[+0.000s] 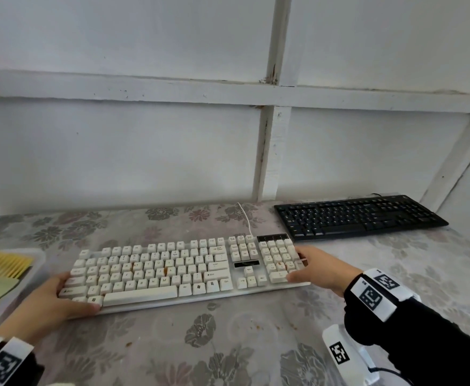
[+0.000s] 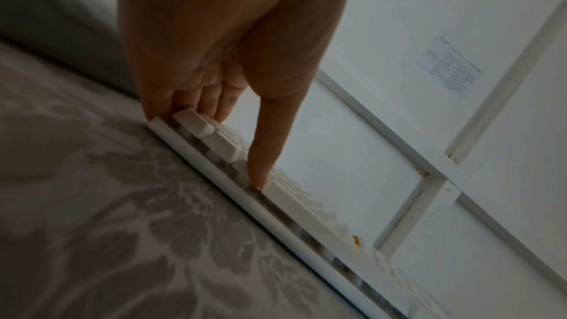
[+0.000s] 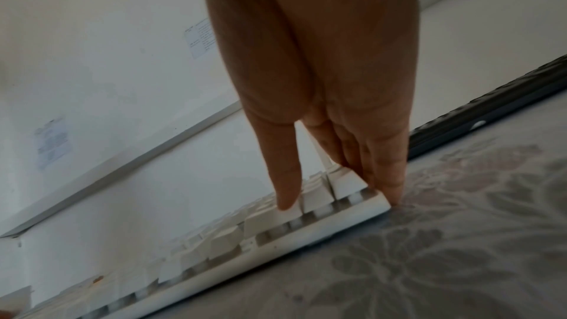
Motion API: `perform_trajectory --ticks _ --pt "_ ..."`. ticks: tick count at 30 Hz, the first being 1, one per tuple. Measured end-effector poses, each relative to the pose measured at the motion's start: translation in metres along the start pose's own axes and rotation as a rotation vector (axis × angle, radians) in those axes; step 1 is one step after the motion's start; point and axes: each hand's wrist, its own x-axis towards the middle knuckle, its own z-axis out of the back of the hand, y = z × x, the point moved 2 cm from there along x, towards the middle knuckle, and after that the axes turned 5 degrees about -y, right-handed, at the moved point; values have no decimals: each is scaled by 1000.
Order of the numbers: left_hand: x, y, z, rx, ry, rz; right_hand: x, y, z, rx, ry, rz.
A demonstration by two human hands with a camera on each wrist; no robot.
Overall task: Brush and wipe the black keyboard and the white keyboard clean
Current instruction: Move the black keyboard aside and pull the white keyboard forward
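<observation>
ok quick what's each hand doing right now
left hand: grips the left end of the white keyboard.
right hand: grips its right end, thumb on the keys.

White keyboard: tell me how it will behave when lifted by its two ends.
The white keyboard looks like a rigid plastic slab, so it should stay straight. The left hand and right hand hold opposite ends, so tipping seems unlikely. Its cable may drag behind.

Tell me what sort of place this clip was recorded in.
Probably a plain room at home or a makeshift workspace, not an office: a table under a floral cloth, a white panelled wall with printed notices, and a white keyboard and black keyboard laid out.
</observation>
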Motion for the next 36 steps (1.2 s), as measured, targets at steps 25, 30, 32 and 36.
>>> perform_trajectory --ticks 25,30,32,36 --pt "-98 1 -47 12 19 -34 -80 -69 46 45 -53 -75" --pt "-121 -14 -47 -28 1 -35 -87 -65 45 -7 -63 -76" --pt "-130 -19 -46 -32 -3 -43 -92 -56 43 -38 -82 -74" --pt "-134 -17 -42 -31 -11 -73 -107 -23 35 -107 -129 -4"
